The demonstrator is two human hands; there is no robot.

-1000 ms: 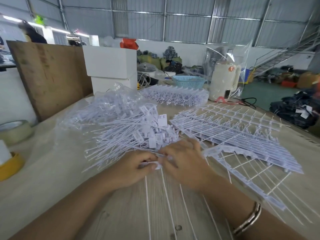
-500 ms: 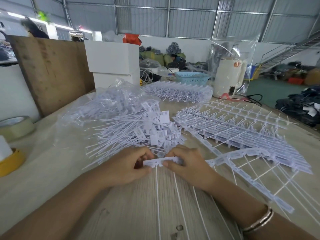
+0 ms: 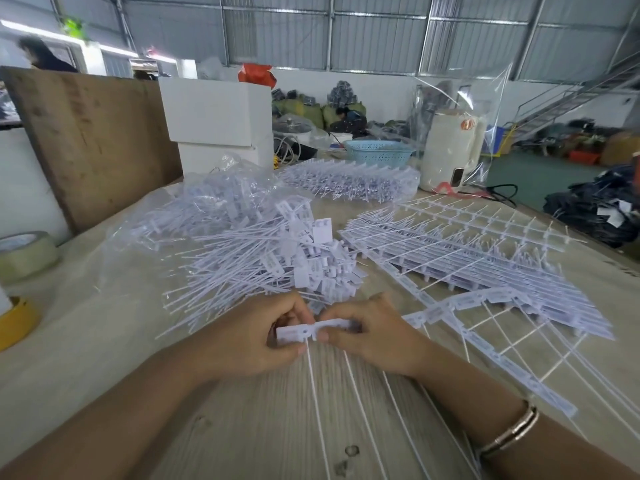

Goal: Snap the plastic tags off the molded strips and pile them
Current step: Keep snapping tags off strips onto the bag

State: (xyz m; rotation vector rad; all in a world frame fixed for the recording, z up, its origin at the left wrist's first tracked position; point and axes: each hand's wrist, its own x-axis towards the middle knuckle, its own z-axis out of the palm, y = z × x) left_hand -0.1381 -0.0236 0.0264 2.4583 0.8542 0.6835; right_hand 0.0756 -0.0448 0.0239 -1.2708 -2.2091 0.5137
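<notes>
Head view: I am logging my left hand (image 3: pixel 242 337) and right hand (image 3: pixel 370 336) pinching one molded strip (image 3: pixel 313 331) between curled fingers, low over the table (image 3: pixel 69 341). Snapped tags pile (image 3: pixel 277 261) is lying just beyond; stacked strips (image 3: pixel 467 258) are sitting to the right.

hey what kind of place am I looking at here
Probably a small factory or warehouse workshop: corrugated metal walls, a worktable heaped with snapped-off plastic tags and molded strips, bundled goods on the floor.
</notes>
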